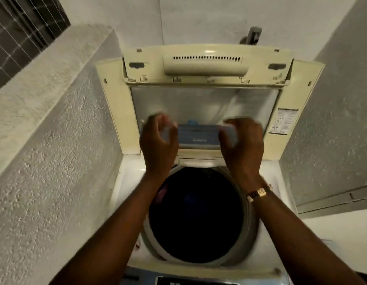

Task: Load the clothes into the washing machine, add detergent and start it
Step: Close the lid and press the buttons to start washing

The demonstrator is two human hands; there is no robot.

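From up here I'm looking down into a top-loading washing machine (281, 233) with its lid (207, 79) swung up and leaning against the far wall. Both hands are out at the far rim of the tub opening, gripping a blue detergent drawer (199, 136) by its two ends. My left hand (158, 140) is curled over the drawer's left end and my right hand (243, 140) is wrapped round its right end; the fingers are blurred, so I read both as closed on the drawer, though I can't make out exactly how the fingertips sit. The drawer's long axis runs left to right, square across my view, with one hand at each end, so neither hand is nearer than the other. It lies just beyond the drum (196, 214), in front of the raised lid's clear panel (205, 103). I can't tell whether it is seated in its slot or lifted a little out of it. The drum is dark; I make out what may be dark clothes (164, 192) with a hint of purple at the left, but can't say more. The control panel (199, 281) sits at the near edge, just under my forearms. I judge that any coming move runs near-far along the slot, so the drawer must stay level across.
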